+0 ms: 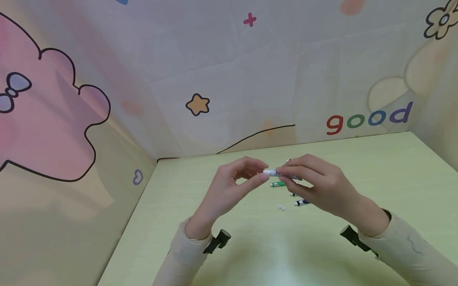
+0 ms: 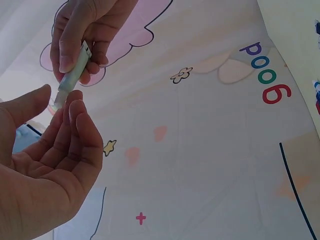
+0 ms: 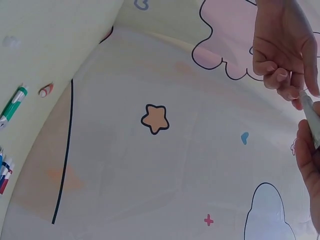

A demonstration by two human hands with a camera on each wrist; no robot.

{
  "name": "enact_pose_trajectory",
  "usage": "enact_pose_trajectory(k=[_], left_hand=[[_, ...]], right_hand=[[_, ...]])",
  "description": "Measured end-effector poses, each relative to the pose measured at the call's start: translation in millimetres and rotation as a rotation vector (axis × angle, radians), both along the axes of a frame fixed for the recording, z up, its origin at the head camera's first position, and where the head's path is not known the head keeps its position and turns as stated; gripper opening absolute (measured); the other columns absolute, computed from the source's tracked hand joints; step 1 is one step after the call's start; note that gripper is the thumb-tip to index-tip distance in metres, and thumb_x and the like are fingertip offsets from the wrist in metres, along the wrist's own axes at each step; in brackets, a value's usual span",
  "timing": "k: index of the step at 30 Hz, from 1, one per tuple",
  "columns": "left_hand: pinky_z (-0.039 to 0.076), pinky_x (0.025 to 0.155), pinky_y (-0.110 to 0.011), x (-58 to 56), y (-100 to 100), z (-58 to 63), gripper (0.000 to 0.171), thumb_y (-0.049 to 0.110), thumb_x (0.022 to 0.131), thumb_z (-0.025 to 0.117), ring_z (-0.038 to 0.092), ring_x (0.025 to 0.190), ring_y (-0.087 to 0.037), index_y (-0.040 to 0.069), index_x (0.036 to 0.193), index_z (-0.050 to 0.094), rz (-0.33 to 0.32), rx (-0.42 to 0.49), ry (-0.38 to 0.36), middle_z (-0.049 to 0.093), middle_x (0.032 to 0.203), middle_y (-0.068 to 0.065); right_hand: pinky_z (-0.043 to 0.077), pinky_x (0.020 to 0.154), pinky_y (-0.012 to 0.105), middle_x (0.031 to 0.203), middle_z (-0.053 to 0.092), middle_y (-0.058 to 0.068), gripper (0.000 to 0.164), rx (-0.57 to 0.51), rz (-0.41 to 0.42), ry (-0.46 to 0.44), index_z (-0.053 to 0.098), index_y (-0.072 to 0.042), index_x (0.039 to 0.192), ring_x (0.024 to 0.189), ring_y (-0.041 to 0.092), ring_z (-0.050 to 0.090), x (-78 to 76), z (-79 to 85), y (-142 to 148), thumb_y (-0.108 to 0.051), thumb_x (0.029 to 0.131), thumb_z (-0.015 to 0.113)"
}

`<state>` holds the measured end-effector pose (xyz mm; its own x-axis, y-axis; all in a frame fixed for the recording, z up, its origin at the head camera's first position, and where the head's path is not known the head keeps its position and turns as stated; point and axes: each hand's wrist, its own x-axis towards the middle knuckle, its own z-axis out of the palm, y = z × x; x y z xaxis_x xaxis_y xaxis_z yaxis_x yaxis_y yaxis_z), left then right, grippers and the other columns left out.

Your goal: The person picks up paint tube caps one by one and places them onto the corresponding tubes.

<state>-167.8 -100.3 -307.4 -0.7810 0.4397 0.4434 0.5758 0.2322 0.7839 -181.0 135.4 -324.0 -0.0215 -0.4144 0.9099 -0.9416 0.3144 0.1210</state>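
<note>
My right hand pinches a white marker between thumb and fingertips, above the table. In the left wrist view the marker slants, with a dark mark on its upper end. Its pale white end points toward my left hand. The fingers of my left hand are loosely bent about that end, with the thumb held apart from the fingers. The right wrist view shows the marker at the frame's edge, partly covered by the right fingers.
Behind and below the right hand, a green marker and a dark blue and white marker lie on the light green table. Small white pieces lie nearer. A printed cloth hangs behind the table.
</note>
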Motion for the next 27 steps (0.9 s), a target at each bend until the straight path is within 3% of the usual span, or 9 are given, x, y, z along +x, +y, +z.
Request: enact_pose_trajectory(k=[4, 9, 13, 18, 21, 25, 27], left_hand=[[0.051, 0.074, -0.032, 0.7, 4.8, -2.1, 0.013, 0.021, 0.096, 0.071, 0.066, 0.083, -0.015, 0.013, 0.107, 0.074, 0.001, 0.029, 0.031, 0.073, 0.096, 0.006], [0.054, 0.08, -0.031, -0.8, 9.0, -6.0, 0.014, 0.019, 0.096, 0.071, 0.066, 0.084, -0.012, 0.01, 0.106, 0.075, 0.004, 0.045, 0.13, 0.074, 0.096, 0.004], [0.054, 0.077, -0.029, -2.3, 10.0, -9.2, 0.014, 0.016, 0.096, 0.071, 0.063, 0.082, -0.008, 0.008, 0.106, 0.074, -0.011, 0.026, 0.272, 0.072, 0.094, 0.003], [0.053, 0.078, -0.023, -2.9, 10.7, -9.6, 0.016, 0.002, 0.089, 0.076, 0.064, 0.085, -0.009, 0.004, 0.105, 0.072, -0.033, -0.014, 0.554, 0.072, 0.096, -0.002], [0.053, 0.081, -0.021, -2.9, 11.2, -8.9, 0.021, -0.003, 0.085, 0.077, 0.066, 0.088, -0.013, 0.002, 0.105, 0.072, -0.025, -0.04, 0.684, 0.072, 0.097, -0.005], [0.053, 0.081, -0.021, -3.1, 11.3, -9.6, 0.022, -0.003, 0.084, 0.078, 0.066, 0.088, -0.015, 0.002, 0.105, 0.071, -0.022, -0.053, 0.749, 0.072, 0.096, -0.005], [0.053, 0.082, -0.021, -3.8, 11.1, -10.7, 0.022, -0.003, 0.084, 0.078, 0.066, 0.088, -0.015, 0.002, 0.105, 0.071, -0.026, -0.054, 0.752, 0.072, 0.097, -0.005]], right_hand=[[0.057, 0.074, 0.023, 0.09, 0.07, 0.008, 0.036, -0.009, 0.015, 0.005, 0.075, 0.002, 0.094, 0.076, 0.02, 0.068, -0.4, -1.4, -1.3, -0.029, 0.104, 0.059], [0.055, 0.08, 0.02, 0.09, 0.071, 0.008, 0.037, -0.031, 0.016, -0.031, 0.075, 0.002, 0.095, 0.077, 0.021, 0.069, -1.0, -4.0, -1.5, -0.031, 0.103, 0.06], [0.053, 0.077, 0.016, 0.091, 0.072, 0.006, 0.035, -0.053, 0.056, -0.134, 0.075, 0.001, 0.099, 0.08, 0.016, 0.067, -0.4, -6.1, -0.1, -0.031, 0.102, 0.061], [0.05, 0.071, 0.014, 0.091, 0.073, 0.004, 0.031, -0.089, 0.169, -0.348, 0.075, 0.0, 0.105, 0.083, 0.008, 0.063, 1.9, -8.1, 1.6, -0.028, 0.101, 0.063], [0.05, 0.078, 0.016, 0.091, 0.074, 0.004, 0.029, -0.115, 0.2, -0.428, 0.075, -0.001, 0.106, 0.083, 0.007, 0.064, 3.4, -8.9, 0.4, -0.027, 0.1, 0.064], [0.049, 0.082, 0.017, 0.089, 0.074, 0.004, 0.023, -0.129, 0.201, -0.467, 0.076, -0.002, 0.106, 0.079, 0.006, 0.063, 4.4, -10.1, -1.2, -0.022, 0.1, 0.066], [0.048, 0.078, 0.016, 0.089, 0.074, 0.004, 0.021, -0.132, 0.202, -0.477, 0.076, -0.002, 0.106, 0.077, 0.006, 0.061, 4.7, -10.6, -1.4, -0.019, 0.099, 0.067]])
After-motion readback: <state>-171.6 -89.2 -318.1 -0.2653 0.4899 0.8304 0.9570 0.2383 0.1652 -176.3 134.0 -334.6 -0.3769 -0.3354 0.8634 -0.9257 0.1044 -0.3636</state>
